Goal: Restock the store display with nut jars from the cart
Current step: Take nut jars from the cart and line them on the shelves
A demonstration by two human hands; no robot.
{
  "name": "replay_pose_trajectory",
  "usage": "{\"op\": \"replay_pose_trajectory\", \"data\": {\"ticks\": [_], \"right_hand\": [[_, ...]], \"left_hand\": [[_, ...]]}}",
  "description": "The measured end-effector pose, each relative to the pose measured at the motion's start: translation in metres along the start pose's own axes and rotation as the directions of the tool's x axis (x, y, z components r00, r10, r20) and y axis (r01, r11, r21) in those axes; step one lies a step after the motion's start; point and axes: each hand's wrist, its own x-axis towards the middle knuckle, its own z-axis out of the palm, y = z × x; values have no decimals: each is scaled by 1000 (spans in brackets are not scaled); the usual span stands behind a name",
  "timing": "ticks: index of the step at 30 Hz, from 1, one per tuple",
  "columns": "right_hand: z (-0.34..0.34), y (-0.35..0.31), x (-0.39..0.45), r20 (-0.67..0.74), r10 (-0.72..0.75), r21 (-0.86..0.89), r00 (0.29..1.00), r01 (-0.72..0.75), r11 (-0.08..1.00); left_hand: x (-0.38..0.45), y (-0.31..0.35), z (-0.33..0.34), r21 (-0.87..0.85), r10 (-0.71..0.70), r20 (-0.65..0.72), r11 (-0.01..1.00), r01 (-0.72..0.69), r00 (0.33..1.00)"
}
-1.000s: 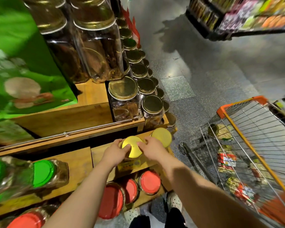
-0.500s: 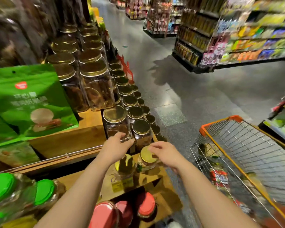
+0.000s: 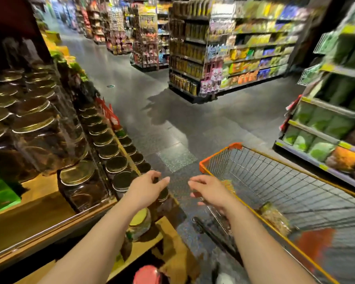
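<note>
Turning from display point(image 3: 49, 222) toward cart point(image 3: 217, 158); view now up the aisle, where a second ago it looked down at the lower shelf. Both hands off the yellow-lidded jar point(image 3: 139, 220) gripped a second ago; jar now standing alone on the lower wooden shelf, under the left forearm. Left hand point(image 3: 146, 187) empty, fingers loosely curled, hovering above the front gold-lidded jars point(image 3: 119, 181). Right hand point(image 3: 209, 191) empty too, fingers relaxed and half spread, just beside the cart's near orange rim.

Judged: one jar placed, next pickup beginning. Stock left in cart: at least one jar or packet point(image 3: 275, 220) lying against the near wire side, blurred; kind not certain. More jars possibly lower in the basket, hidden.

Writing: nothing legible. Frame motion-blurred; aisle shelving point(image 3: 244, 58) packets and price strips only colour patches. No brand readable on jar labels.
</note>
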Motion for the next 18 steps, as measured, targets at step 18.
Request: {"op": "replay_pose_trajectory", "data": {"ticks": [18], "right_hand": [[-277,151,54,-219,334,371,917,-238,898]], "left_hand": [[150,189,231,10,-30,288,1000,28,957]]}}
